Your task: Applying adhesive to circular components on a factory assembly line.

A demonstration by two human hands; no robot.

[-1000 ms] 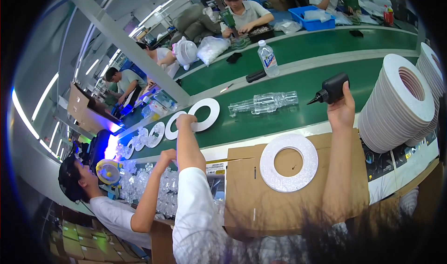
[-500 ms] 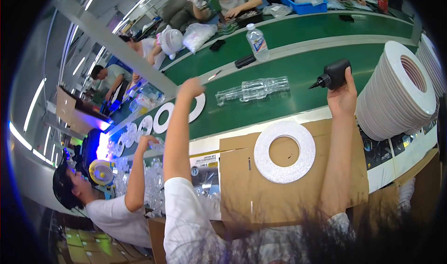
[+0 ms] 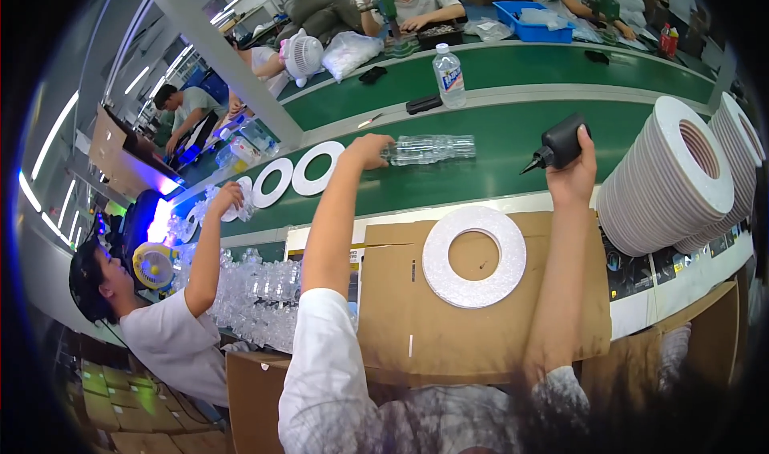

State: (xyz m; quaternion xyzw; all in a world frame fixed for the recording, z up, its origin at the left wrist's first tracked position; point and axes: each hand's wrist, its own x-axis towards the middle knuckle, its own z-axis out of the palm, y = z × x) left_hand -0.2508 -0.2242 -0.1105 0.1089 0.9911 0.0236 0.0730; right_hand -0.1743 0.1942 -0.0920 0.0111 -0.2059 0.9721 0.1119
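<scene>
My left hand [image 3: 370,151] reaches out over the green belt. Its fingers close on the left end of a row of clear ribbed plastic pieces [image 3: 436,149] lying there; the fingertips are partly hidden. In my right hand [image 3: 573,183] is a black squeeze bottle [image 3: 563,143], held up with its thin pointed nozzle tilted down to the left. Between my forearms, a white speckled ring [image 3: 436,274] lies flat on a sheet of brown cardboard [image 3: 400,326].
Tall stacks of white rings [image 3: 661,189] stand at right. Two flat white rings [image 3: 319,168] lie left on the belt [image 3: 505,173]. A co-worker [image 3: 172,334] sits at left beside heaped clear pieces [image 3: 248,302]. A drink bottle [image 3: 450,77] stands beyond.
My left hand has come down and right onto the clear pieces, whose row now looks shorter and straighter. My right hand still holds the black bottle. The whole view has shifted slightly.
</scene>
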